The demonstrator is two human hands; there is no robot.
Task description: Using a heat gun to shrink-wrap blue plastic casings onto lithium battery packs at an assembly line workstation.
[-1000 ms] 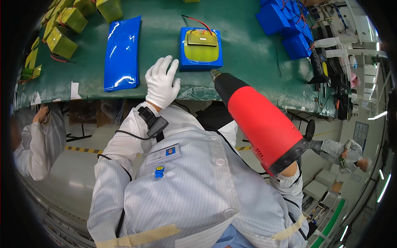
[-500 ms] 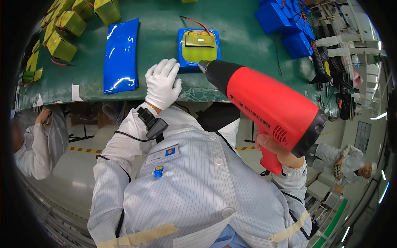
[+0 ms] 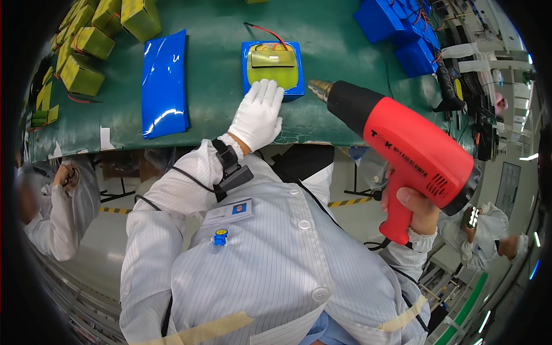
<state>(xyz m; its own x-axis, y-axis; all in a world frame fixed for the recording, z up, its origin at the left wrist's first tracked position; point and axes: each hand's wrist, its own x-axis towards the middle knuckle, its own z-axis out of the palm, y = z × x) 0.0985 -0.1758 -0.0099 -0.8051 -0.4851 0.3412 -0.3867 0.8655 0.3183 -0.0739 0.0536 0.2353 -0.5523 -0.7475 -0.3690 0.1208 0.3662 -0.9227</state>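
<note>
A battery pack [image 3: 275, 76] in blue film lies on the green table, its yellow-green face showing through an oval gap. A red and a black wire rise from its far side. My left hand [image 3: 258, 115], in a white glove, lies with fingers stretched flat on the pack's near edge. My bare right hand [image 3: 415, 208] is wrapped round the handle of a red heat gun [image 3: 417, 152]. The gun's metal nozzle points left toward the pack, a little apart from it. Left of the pack lies a flat blue film sleeve [image 3: 164, 86].
Several yellow-green battery packs [image 3: 86, 75] with wires stand at the far left. Several blue-wrapped packs [image 3: 417, 59] are piled at the far right, near black tools and cables. The green table [image 3: 213, 63] ends just before my body. Other people in white coats are at both sides.
My left hand has moved right, from beside the pack onto its near edge. The heat gun has swung right, its nozzle drawing back from the pack.
</note>
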